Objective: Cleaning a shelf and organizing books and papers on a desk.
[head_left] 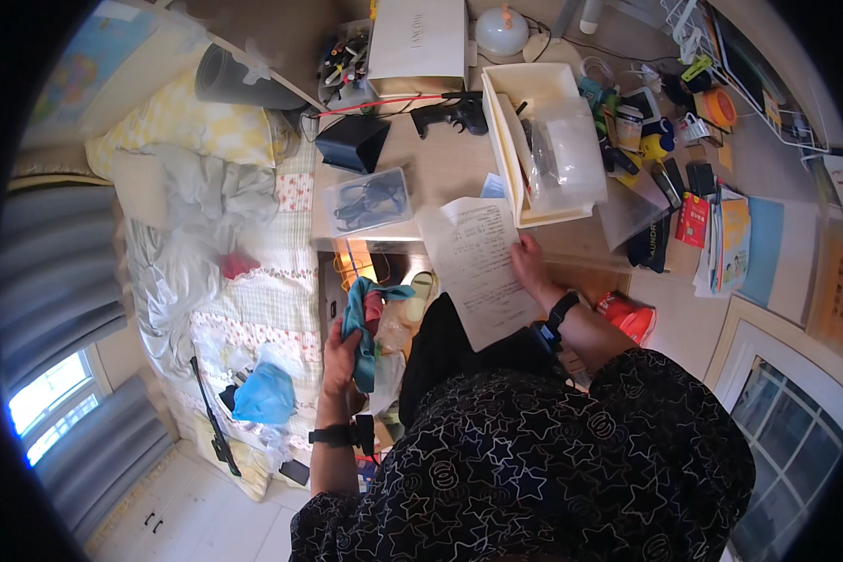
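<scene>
While grey curtains [61, 272] hang by the window [51, 393] on the far left, the bed [286, 304] beside them is a total mess, with a blue bag [264, 393] on it. Next, the left hand [341, 354] is curled around a teal cloth [367, 351], just below the clear box [370, 201] on the crammed wooden counter [454, 173]. Then there's a written sheet of paper [473, 272] overlapping the counter's near edge in view, its right side pinched by the right hand [530, 264]. Further right: cream bin [562, 217], jumbled bottles [628, 129], glass-paned door [732, 342].

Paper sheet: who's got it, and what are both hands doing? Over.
Left hand gripping teal cloth. Right hand holding paper sheet by its right edge. White bin close by the sheet's upper right corner.
</scene>
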